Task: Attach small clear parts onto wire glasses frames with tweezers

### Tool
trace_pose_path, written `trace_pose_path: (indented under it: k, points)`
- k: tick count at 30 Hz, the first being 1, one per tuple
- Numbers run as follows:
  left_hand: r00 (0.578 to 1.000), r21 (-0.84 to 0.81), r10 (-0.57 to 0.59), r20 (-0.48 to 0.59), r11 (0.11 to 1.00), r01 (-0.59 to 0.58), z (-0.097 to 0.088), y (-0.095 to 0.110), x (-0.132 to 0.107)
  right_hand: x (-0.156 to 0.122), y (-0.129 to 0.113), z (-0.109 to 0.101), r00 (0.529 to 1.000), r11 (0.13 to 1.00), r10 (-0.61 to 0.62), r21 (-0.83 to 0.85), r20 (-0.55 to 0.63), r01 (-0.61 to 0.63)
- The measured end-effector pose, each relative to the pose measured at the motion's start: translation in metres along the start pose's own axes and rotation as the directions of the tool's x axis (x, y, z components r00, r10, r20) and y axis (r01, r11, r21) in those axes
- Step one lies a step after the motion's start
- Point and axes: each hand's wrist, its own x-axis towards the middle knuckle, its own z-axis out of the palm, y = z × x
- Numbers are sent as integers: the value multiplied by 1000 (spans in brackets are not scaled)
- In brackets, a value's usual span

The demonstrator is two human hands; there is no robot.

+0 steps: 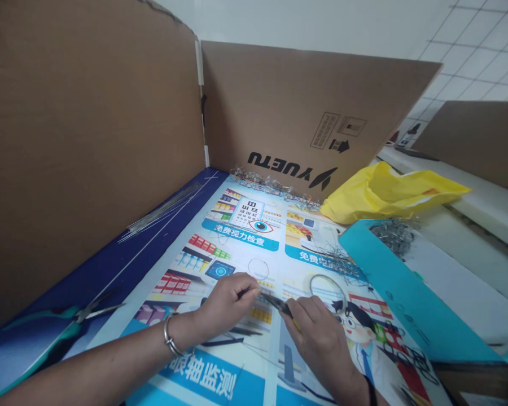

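My left hand [232, 301], with a silver bangle on the wrist, is closed in a pinch at the middle of the printed sheet. A thin wire loop [259, 259] stands out just above its fingertips; the part inside the fingers is hidden. My right hand [319, 335] is wrapped around a pair of pliers [276, 301], whose dark jaws point left and meet the left fingertips. Behind the right hand lies a larger ring of coiled wire [322, 276]. Loose wire strands [260, 352] cross the sheet below the hands.
Teal-handled scissors [74, 316] lie at left, near a bundle of straight wires [165, 211]. Cardboard walls [254, 101] stand at left and back. Tangled wire pieces [275, 183] line the back edge. At right are a yellow bag [359, 194], a blue box [410, 293] and black rings [406, 355].
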Motion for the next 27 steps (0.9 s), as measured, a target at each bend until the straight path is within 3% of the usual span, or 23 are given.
trace_pose_path:
  k: [10, 13, 17, 20, 27]
  points:
    - [1000, -12, -6, 1, 1000, 6, -1, 2, 0, 2, -3, -1, 999, 998, 20, 55, -26, -18]
    - [997, -68, -83, 6, 994, 83, 0, 4, 0, 2, -3, 0, 999, 998, 48, 40, -10, -47]
    - [966, -306, -223, 133, 918, 254, 0, 3, 2, 2, 0, 2, 997, 997, 73, 19, -11, -73]
    - [952, -399, -242, 186, 867, 299, 0, 0, 3, 1, 1, 3, 997, 997, 74, -5, -24, -74]
    - [941, -409, -317, 121, 848, 338, 3, -4, 5, 5, 2, 1, 995, 996, 92, 18, -32, -91]
